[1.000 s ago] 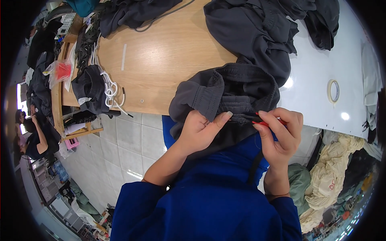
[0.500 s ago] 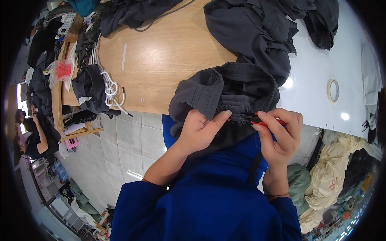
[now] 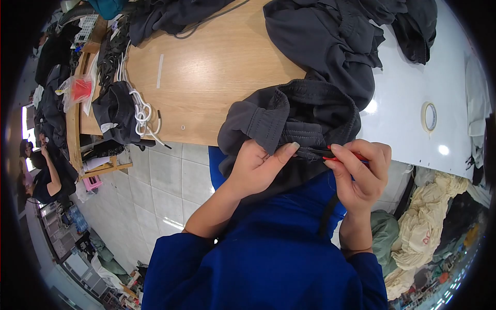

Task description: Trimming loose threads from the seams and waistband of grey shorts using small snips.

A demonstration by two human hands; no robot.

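Observation:
A dark grey garment (image 3: 248, 124) with a gathered elastic waistband (image 3: 318, 90) hangs over the table's front edge toward my lap. My left hand (image 3: 261, 168) is closed on the near part of that waistband, thumb on top and fingers partly hidden under the cloth. In my right hand (image 3: 361, 173) is a small red-handled tool (image 3: 357, 156) that looks like thread snips. Its slim dark tip lies against the waistband, just right of my left thumb. Between thumb and fingers most of the tool is hidden.
More dark grey garments (image 3: 325, 46) are heaped farther back on the wooden table (image 3: 206, 67). A tape roll (image 3: 428, 117) lies on the white surface (image 3: 398, 103) at right. White cords (image 3: 143, 116) hang beside a dark cloth bundle at left. Cream cloth (image 3: 423, 227) is piled lower right.
The red-handled tool's tip has shifted slightly to the right along the waistband. Both hands keep almost the same place and hold.

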